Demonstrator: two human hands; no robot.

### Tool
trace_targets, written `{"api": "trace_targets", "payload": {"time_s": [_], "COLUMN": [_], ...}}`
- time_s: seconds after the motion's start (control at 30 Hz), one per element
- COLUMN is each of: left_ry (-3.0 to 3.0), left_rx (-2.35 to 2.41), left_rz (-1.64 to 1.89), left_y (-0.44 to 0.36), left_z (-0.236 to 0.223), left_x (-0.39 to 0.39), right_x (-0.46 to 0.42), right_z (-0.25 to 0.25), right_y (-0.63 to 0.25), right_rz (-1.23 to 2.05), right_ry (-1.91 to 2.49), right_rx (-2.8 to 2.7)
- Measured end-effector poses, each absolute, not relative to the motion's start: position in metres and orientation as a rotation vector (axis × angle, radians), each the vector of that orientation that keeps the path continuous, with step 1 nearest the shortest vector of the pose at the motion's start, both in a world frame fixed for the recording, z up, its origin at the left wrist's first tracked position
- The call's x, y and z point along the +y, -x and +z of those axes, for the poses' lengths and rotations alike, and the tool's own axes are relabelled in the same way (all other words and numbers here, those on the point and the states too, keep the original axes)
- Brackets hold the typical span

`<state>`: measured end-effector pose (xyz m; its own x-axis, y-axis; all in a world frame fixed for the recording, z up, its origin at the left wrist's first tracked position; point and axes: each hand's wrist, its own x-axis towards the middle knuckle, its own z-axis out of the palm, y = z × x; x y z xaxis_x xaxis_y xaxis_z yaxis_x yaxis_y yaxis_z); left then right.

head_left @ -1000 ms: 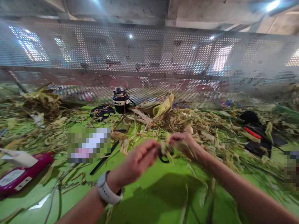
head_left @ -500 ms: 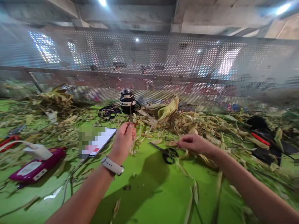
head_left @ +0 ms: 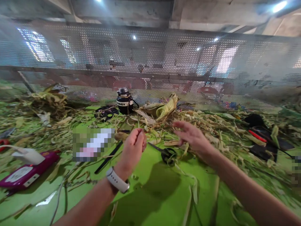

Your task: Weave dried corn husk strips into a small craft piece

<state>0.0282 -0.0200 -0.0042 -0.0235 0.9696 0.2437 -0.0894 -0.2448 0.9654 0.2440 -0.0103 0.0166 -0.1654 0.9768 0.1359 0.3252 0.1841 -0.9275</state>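
Above the green surface (head_left: 150, 201), the left hand (head_left: 134, 144) is closed, thumb against curled fingers; whether anything is pinched there cannot be told. To its right, the right hand (head_left: 194, 136) is open, fingers spread, with pale husk strips (head_left: 172, 143) just under the fingertips. Between the hands, slightly nearer the wearer, lie scissors (head_left: 167, 153), dark handles toward the right hand. Left of the left hand: a black strip (head_left: 108, 158), then a partly obscured phone (head_left: 100, 141). Beyond both hands: heaped dry husks (head_left: 164, 110) and an upright black jar (head_left: 124, 102).
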Motion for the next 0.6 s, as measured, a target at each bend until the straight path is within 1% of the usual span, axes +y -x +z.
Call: {"api": "trace_targets", "payload": {"time_s": [0.07,0.13,0.23,0.33,0.4,0.5,0.53,0.6], "left_ry": [-1.300,-1.274,-1.259,-1.288,-1.319,-1.446,-1.517,-1.664], "left_rx": [1.029,1.019,1.016,1.070,1.109,1.185,1.220,1.279], "left_rz": [1.371,1.339,1.347,1.364,1.358,1.350,1.355,1.365], "left_y": [-0.038,-0.043,-0.044,-0.042,-0.041,-0.041,-0.042,-0.044], "left_z": [-0.008,-0.011,-0.013,-0.015,-0.018,-0.023,-0.025,-0.026], "left_x": [-0.030,-0.035,-0.035,-0.031,-0.030,-0.029,-0.030,-0.032], "right_x": [-0.024,-0.033,-0.040,-0.043,-0.045,-0.051,-0.054,-0.059], "right_z": [0.011,0.001,-0.013,-0.021,-0.021,-0.018,-0.016,-0.014], "right_y": [-0.213,-0.196,-0.191,-0.194,-0.193,-0.191,-0.191,-0.191], "right_rz": [1.366,1.608,1.617,1.412,1.108,0.547,0.429,0.322], "right_ry": [1.048,0.962,0.987,1.134,1.172,1.041,0.986,0.927], "right_rx": [-1.551,-1.370,-1.198,-1.334,-1.609,-1.996,-2.067,-2.138]}}
